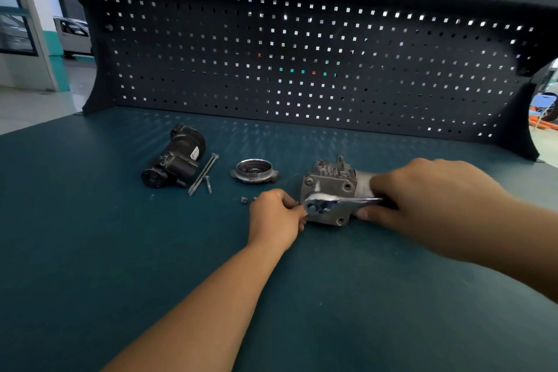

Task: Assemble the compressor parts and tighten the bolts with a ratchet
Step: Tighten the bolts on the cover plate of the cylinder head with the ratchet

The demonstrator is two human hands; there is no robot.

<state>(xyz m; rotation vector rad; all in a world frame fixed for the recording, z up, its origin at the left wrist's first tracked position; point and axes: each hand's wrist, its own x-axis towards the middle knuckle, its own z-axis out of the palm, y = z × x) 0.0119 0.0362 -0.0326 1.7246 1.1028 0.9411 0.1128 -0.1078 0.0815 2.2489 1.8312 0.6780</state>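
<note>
A grey metal compressor body [329, 187] lies on the green bench, its bolted face turned toward me. A silver ratchet [329, 205] lies across that face, its head at the lower left corner. My right hand [428, 199] grips the ratchet handle and covers the body's right end. My left hand [276, 216] pinches at the ratchet head with curled fingers. What sits under the head is hidden.
A black motor unit [175, 160] lies at the left, with two long bolts [203, 174] and a short bolt [208, 184] beside it. A round metal cover [254, 170] sits in the middle. A small loose bolt [244, 199] lies near my left hand. A pegboard [302, 54] stands behind.
</note>
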